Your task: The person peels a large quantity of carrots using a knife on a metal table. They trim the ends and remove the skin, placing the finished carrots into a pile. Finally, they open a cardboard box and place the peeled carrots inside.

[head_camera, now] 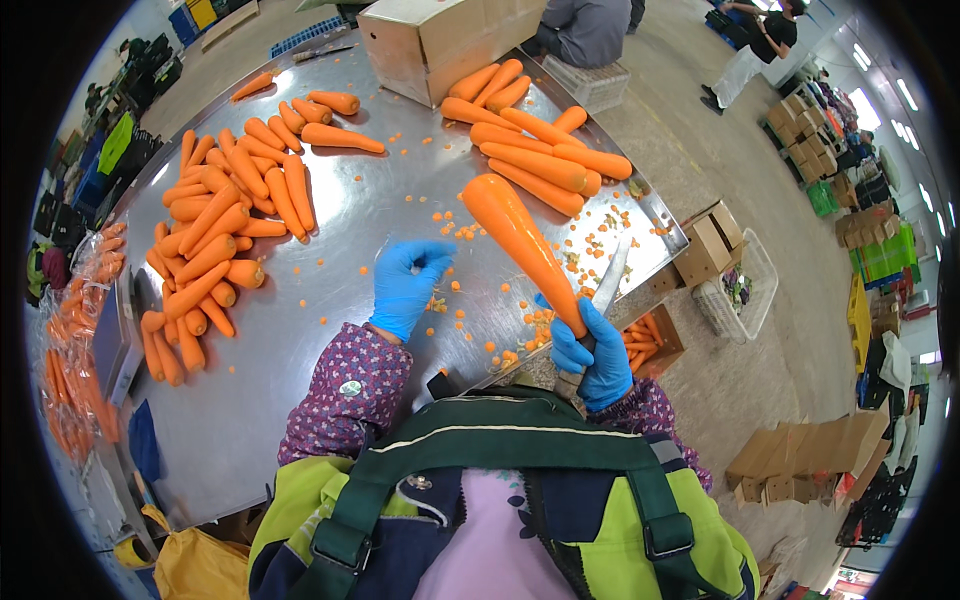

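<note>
In my blue-gloved right hand [600, 360] is a large carrot [517, 232], its thick end tilted up and away from me. The same hand grips a knife [613, 274], its blade pointing away beside the carrot and its handle in my palm. My left hand [409, 289], also in a blue glove, hovers over the steel table [300, 405] with fingers loosely curled. Nothing shows in it, though its fingertips are blurred. Sliced carrot ends [536, 322] lie scattered near both hands. A pile of carrots [217, 225] covers the left side; a smaller pile [540, 150] lies at the far right.
A cardboard box [442, 49] stands on the table's far edge, near another knife [322, 52]. Bagged carrots [75, 360] and a boxy device [120, 337] are at left. Below the right edge sit a carton of carrots [671, 345] and a white crate [757, 300]. A person [585, 34] sits beyond.
</note>
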`<action>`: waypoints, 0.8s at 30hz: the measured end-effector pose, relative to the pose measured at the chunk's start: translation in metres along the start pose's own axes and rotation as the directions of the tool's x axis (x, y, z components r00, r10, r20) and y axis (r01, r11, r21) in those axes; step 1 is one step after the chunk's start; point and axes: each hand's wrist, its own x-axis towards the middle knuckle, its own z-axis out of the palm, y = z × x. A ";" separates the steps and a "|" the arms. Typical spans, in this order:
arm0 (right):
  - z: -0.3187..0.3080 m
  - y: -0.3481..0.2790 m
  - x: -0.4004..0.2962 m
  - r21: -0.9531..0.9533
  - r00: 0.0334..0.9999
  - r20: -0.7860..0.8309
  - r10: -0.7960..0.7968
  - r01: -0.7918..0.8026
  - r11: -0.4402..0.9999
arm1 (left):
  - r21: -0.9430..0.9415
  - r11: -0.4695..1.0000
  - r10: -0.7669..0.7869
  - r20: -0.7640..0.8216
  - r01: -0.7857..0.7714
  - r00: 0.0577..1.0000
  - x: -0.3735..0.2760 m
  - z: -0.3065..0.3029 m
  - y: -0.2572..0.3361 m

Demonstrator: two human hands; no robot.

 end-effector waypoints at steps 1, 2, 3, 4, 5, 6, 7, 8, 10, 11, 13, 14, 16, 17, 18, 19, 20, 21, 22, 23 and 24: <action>-0.001 0.001 0.000 0.022 1.000 0.012 0.005 -0.006 1.000 | -0.039 0.993 -0.112 0.045 0.114 0.993 -0.001 -0.001 0.007; -0.002 0.001 -0.001 0.044 1.000 0.025 0.011 -0.012 0.999 | -0.074 0.971 -0.221 0.094 0.228 0.971 -0.001 -0.002 0.014; -0.001 0.002 -0.001 0.039 1.000 0.024 0.016 -0.017 0.999 | -0.100 0.934 -0.327 0.141 0.342 0.935 -0.003 -0.003 0.018; 0.000 0.002 -0.001 0.034 1.000 0.023 0.021 -0.022 0.999 | -0.206 0.939 -0.259 0.102 0.275 0.960 -0.004 0.000 0.017; 0.001 0.003 -0.001 0.029 0.999 0.023 0.027 -0.027 0.999 | -0.307 0.930 -0.193 0.056 0.201 0.980 -0.006 0.004 0.016; 0.001 0.004 -0.001 0.021 0.999 0.042 0.030 -0.031 0.999 | -0.401 0.908 -0.129 0.002 0.119 0.992 -0.006 0.008 0.016; 0.001 0.005 -0.001 0.013 0.998 0.061 0.033 -0.034 0.999 | -0.434 0.899 -0.087 -0.029 0.065 0.996 -0.005 0.009 0.019; 0.001 0.006 -0.001 0.005 0.996 0.080 0.037 -0.037 0.999 | -0.463 0.886 -0.045 -0.062 0.011 0.997 -0.003 0.009 0.023; 0.003 0.007 -0.002 0.016 0.994 0.095 0.059 -0.060 0.998 | -0.510 0.857 0.042 -0.075 -0.075 0.996 -0.001 0.008 0.029; 0.003 0.007 -0.003 0.021 0.992 0.103 0.069 -0.072 0.997 | -0.528 0.842 0.090 -0.057 -0.107 0.994 0.000 0.006 0.032; 0.002 0.009 -0.004 0.035 0.989 0.117 0.085 -0.090 0.995 | -0.578 0.802 0.170 -0.018 -0.149 0.985 0.000 0.006 0.043; 0.001 0.010 -0.004 0.042 0.988 0.124 0.092 -0.098 0.994 | -0.608 0.778 0.201 0.003 -0.158 0.980 -0.001 0.008 0.051; 0.003 0.011 -0.005 -0.045 0.989 0.110 0.104 -0.100 0.994 | -0.598 0.779 0.237 0.000 -0.190 0.972 -0.004 0.012 0.060; 0.005 0.011 -0.005 -0.087 0.989 0.102 0.109 -0.100 0.991 | -0.558 0.802 0.243 -0.019 -0.212 0.970 -0.005 0.013 0.062; 0.008 0.010 -0.005 -0.140 0.992 0.083 0.097 -0.085 0.987 | -0.519 0.822 0.250 -0.036 -0.232 0.967 -0.006 0.015 0.063; 0.014 0.009 -0.007 -0.192 0.994 0.065 0.084 -0.070 0.979 | -0.487 0.842 0.233 -0.058 -0.231 0.971 -0.005 0.016 0.061; 0.019 0.008 -0.008 -0.243 0.996 0.047 0.069 -0.056 0.968 | -0.454 0.861 0.216 -0.081 -0.229 0.973 -0.004 0.018 0.058; 0.021 0.009 -0.009 -0.266 0.998 0.011 0.061 -0.056 0.962 | -0.415 0.881 0.202 -0.105 -0.227 0.974 -0.002 0.019 0.056; 0.022 0.010 -0.011 -0.289 0.998 -0.026 0.051 -0.056 0.956 | -0.444 0.872 0.155 -0.150 -0.207 0.976 -0.001 0.018 0.057; 0.022 0.011 -0.013 -0.311 0.997 -0.063 0.040 -0.057 0.949 | -0.473 0.861 0.106 -0.193 -0.188 0.975 0.000 0.017 0.058; 0.022 0.013 -0.014 -0.266 0.996 -0.027 0.080 -0.084 0.960 | -0.502 0.848 0.056 -0.234 -0.170 0.971 0.001 0.016 0.059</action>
